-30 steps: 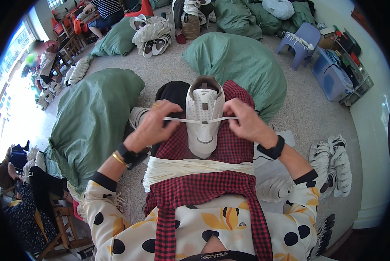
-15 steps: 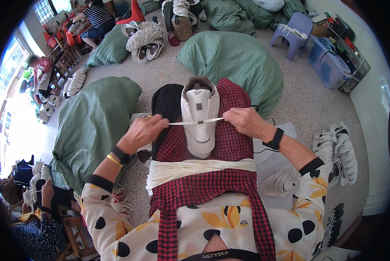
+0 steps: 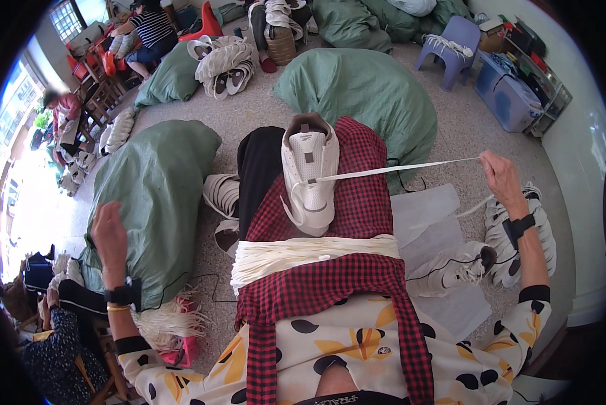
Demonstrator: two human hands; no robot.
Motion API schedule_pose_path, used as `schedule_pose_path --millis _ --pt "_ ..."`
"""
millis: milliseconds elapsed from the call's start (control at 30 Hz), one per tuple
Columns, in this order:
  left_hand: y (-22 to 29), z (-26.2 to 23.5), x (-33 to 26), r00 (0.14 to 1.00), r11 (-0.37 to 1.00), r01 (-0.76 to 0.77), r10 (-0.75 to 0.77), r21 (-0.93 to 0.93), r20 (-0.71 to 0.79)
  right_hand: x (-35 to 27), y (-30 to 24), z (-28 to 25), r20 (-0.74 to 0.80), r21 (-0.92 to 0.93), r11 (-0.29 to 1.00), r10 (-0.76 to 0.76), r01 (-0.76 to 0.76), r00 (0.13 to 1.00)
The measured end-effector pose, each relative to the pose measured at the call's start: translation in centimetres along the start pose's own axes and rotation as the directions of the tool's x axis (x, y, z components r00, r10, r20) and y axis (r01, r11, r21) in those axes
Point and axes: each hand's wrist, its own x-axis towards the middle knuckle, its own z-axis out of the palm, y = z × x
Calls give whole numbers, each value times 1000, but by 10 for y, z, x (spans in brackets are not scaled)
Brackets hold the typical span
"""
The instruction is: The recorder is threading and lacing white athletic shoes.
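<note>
Laces (image 3: 316,253) in a thick white bundle lie across the person's lap, on the red checked cloth (image 3: 357,202) that covers the legs. Just beyond the bundle a white sneaker (image 3: 309,172) rests on that cloth, toe toward the body and heel away. One white lace (image 3: 397,169) runs taut from the shoe's eyelets out to the right hand (image 3: 502,182), whose fingers are pinched shut on its far end, arm stretched wide to the side. The left hand (image 3: 110,233) is flung out the other way, over a green sack (image 3: 157,196); its fingers are curled, but whether they hold the lace's other end cannot be made out. More white sneakers (image 3: 519,236) sit on the floor by the right arm. Farther off lie another green sack (image 3: 363,94), a purple stool (image 3: 451,44) and a blue crate (image 3: 509,101); other people sit at the far left.
</note>
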Motion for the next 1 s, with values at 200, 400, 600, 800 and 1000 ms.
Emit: schedule_pose_path --millis 200,400,600,800,1000 --pt "158 81 8 961 857 0 143 -516 238 -1 -5 12 -43 31 998 63 -62 997" --pt "230 153 2 855 804 -176 411 -568 316 -6 -20 19 -5 49 997 55 -55 998" --pt "171 126 25 765 734 -86 482 -674 428 -20 -27 34 -36 127 989 79 -74 996" --pt "-54 69 22 512 980 26 -183 197 840 8 -69 57 -12 249 956 -159 157 987" --pt "77 97 16 881 984 -43 119 -174 458 14 -64 61 40 221 968 -127 115 991"
